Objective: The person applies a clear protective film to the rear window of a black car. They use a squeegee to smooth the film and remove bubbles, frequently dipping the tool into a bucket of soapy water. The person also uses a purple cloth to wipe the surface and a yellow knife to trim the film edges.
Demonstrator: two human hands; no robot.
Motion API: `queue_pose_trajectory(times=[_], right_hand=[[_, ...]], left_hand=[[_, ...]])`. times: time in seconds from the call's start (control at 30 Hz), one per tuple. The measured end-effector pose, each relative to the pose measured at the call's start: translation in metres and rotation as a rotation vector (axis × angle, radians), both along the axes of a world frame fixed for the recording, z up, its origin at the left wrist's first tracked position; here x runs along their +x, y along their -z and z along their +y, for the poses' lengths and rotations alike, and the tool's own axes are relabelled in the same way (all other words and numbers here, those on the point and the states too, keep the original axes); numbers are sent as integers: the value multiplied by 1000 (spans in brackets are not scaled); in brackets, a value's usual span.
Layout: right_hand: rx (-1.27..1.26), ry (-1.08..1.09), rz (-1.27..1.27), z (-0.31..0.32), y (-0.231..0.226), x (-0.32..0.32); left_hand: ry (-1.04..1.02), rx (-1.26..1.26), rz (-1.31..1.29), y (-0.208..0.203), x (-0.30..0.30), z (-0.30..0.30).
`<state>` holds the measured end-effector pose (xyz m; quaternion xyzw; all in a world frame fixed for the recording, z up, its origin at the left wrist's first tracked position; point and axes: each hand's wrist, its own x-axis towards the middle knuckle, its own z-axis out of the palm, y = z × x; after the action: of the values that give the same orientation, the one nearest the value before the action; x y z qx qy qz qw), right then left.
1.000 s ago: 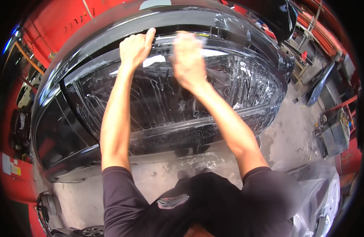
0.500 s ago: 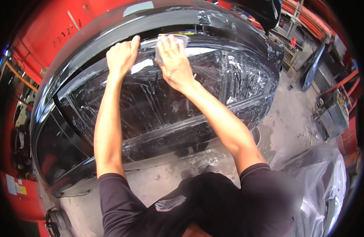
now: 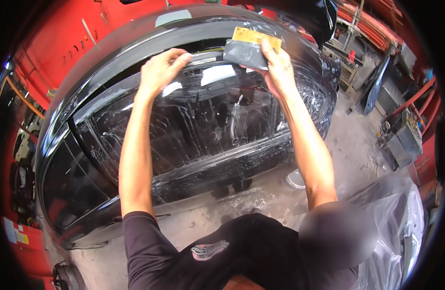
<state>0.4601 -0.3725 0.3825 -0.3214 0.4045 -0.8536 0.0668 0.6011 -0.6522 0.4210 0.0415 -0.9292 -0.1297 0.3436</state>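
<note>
A black car door (image 3: 193, 121), wet and streaked with whitish residue, fills the middle of the view. A dark gap runs between its upper edge and the roof (image 3: 140, 38). My left hand (image 3: 162, 70) is at that upper edge, its fingers curled over the rim and the thumb toward the right. Farther right, my right hand (image 3: 279, 67) is closed on a piece of sandpaper (image 3: 246, 52), dark grey and wet with a yellow strip along its far side. The thumb lies on top, while most fingers are hidden beneath. The sandpaper is tilted and seems lifted off the door.
Red panels (image 3: 53, 43) stand beyond the car. At the right are a metal box (image 3: 403, 137), a blue-grey panel (image 3: 377, 87) and red bars. Clear plastic sheeting (image 3: 394, 217) hangs at the lower right. A wheel (image 3: 68, 276) sits at the lower left on the concrete floor (image 3: 104, 261).
My right hand has moved right and turned, raising the sandpaper so its grey and yellow surface shows. My left hand has shifted slightly right along the door's edge.
</note>
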Motion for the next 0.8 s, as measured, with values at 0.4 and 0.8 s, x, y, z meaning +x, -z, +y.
queue_pose_trajectory(times=[0.4, 0.8], right_hand=[[377, 258, 335, -94, -30, 27], [529, 250, 586, -74, -36, -20]], left_hand=[[324, 361, -55, 7, 16, -15], [389, 533, 276, 34, -22, -24]])
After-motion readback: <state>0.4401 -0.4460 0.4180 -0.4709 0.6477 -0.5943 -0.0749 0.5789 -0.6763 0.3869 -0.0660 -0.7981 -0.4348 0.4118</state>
